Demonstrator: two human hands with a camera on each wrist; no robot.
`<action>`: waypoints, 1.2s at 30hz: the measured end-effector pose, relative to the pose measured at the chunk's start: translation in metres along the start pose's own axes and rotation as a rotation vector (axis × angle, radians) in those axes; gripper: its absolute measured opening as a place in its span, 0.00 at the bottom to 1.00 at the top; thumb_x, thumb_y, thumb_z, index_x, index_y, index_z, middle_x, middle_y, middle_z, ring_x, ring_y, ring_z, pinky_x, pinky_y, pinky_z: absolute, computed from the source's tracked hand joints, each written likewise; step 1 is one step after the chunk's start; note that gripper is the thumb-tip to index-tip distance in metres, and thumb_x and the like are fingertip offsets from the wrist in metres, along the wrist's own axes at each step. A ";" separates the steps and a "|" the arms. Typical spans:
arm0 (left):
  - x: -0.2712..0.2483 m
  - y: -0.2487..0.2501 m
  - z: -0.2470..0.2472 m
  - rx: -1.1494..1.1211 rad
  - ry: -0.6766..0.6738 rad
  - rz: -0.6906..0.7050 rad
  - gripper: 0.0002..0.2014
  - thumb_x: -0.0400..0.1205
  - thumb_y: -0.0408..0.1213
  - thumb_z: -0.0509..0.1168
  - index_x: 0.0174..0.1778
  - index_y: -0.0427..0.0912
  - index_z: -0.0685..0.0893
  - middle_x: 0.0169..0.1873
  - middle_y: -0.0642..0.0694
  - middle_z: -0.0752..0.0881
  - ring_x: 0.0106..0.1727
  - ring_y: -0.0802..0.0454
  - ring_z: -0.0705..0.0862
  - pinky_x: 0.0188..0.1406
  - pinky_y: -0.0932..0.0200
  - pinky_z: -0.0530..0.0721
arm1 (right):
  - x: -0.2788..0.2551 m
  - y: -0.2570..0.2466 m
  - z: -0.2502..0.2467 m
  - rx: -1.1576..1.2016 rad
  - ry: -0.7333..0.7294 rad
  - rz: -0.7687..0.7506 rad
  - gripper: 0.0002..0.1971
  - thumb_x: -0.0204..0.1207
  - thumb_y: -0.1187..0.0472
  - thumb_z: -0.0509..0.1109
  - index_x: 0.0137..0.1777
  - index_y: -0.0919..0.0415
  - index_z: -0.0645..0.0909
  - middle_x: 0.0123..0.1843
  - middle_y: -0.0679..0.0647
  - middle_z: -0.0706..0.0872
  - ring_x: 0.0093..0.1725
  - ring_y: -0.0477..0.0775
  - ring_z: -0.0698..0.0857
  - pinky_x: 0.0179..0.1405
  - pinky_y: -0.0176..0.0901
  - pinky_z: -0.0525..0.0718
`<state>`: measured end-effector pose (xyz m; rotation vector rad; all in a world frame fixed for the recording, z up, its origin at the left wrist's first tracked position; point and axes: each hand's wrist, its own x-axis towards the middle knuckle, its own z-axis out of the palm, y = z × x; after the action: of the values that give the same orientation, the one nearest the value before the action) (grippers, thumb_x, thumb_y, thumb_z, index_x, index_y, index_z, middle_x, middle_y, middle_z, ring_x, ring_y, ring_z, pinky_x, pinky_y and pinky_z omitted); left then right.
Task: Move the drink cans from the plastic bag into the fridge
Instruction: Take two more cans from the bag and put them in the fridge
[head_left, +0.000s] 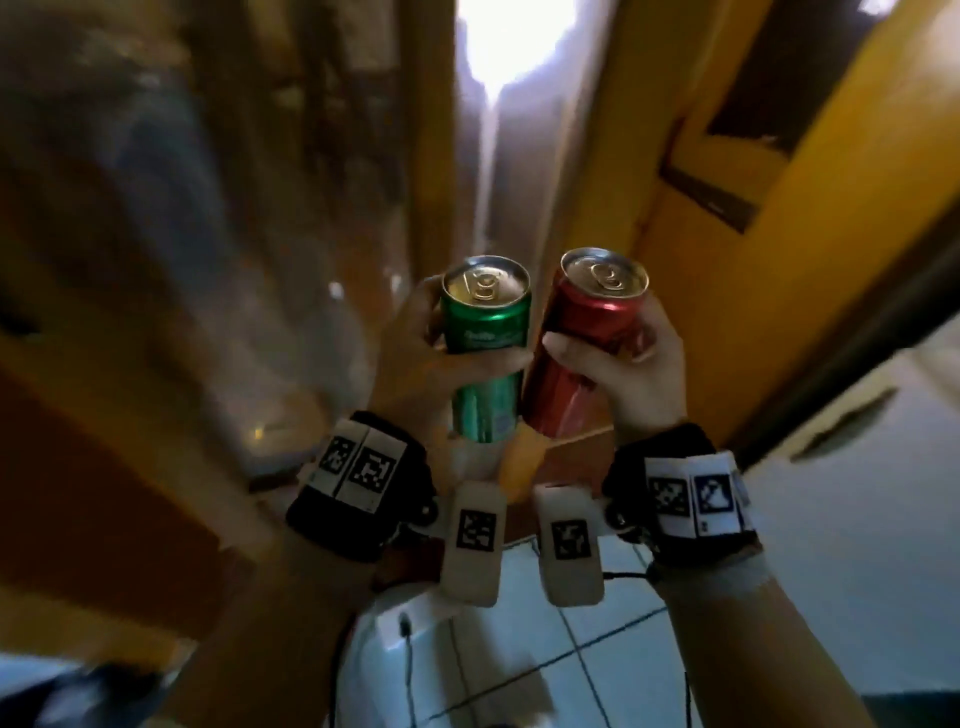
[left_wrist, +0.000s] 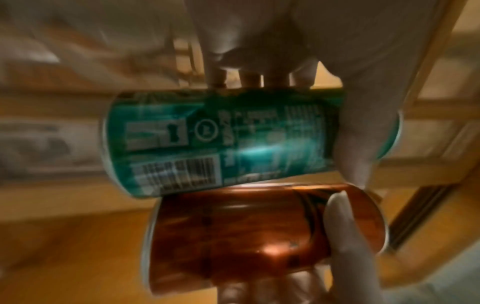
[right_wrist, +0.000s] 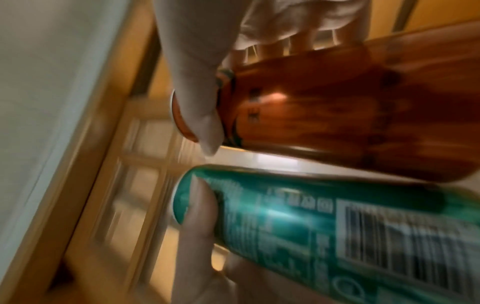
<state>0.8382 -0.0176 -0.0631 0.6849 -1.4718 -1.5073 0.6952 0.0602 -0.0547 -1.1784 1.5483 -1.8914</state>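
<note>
In the head view my left hand (head_left: 441, 358) grips a green drink can (head_left: 485, 332) and my right hand (head_left: 618, 369) grips a red drink can (head_left: 592, 332). Both cans stand upright in the air, side by side and almost touching. The left wrist view has the green can (left_wrist: 221, 144) under my left thumb (left_wrist: 363, 144), with the red can (left_wrist: 246, 236) beside it. From the right wrist, the red can (right_wrist: 337, 115) lies in my fingers and the green can (right_wrist: 311, 236) is close by. No plastic bag is in view.
The surroundings are blurred. Yellow wooden panels (head_left: 779, 260) rise on the right, with a bright narrow gap (head_left: 498, 78) straight ahead. A white flat surface (head_left: 857, 519) is at the lower right. A white tiled floor (head_left: 587, 654) and a dark cable (head_left: 410, 670) lie below my wrists.
</note>
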 end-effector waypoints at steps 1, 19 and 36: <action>0.017 -0.006 0.030 -0.034 -0.058 -0.007 0.38 0.54 0.37 0.81 0.61 0.34 0.78 0.53 0.34 0.86 0.56 0.38 0.86 0.53 0.37 0.86 | 0.013 0.000 -0.029 -0.017 0.045 -0.007 0.27 0.48 0.56 0.82 0.52 0.49 0.81 0.47 0.43 0.89 0.53 0.49 0.86 0.55 0.42 0.83; 0.155 -0.050 0.460 -0.251 -0.731 -0.055 0.35 0.53 0.39 0.78 0.58 0.41 0.81 0.48 0.48 0.88 0.52 0.49 0.87 0.46 0.57 0.85 | 0.106 -0.006 -0.406 -0.201 0.747 -0.064 0.22 0.50 0.60 0.80 0.45 0.44 0.81 0.36 0.36 0.90 0.44 0.38 0.87 0.47 0.36 0.85; 0.300 0.013 0.808 -0.456 -1.126 0.215 0.25 0.64 0.25 0.72 0.59 0.32 0.80 0.44 0.45 0.88 0.44 0.57 0.88 0.42 0.65 0.84 | 0.280 -0.099 -0.693 -0.494 0.948 -0.341 0.18 0.59 0.62 0.79 0.47 0.48 0.80 0.45 0.44 0.87 0.44 0.35 0.87 0.43 0.28 0.83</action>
<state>0.0050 0.1072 0.1211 -0.7133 -1.7558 -2.0572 -0.0052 0.2766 0.1210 -0.7457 2.5459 -2.5934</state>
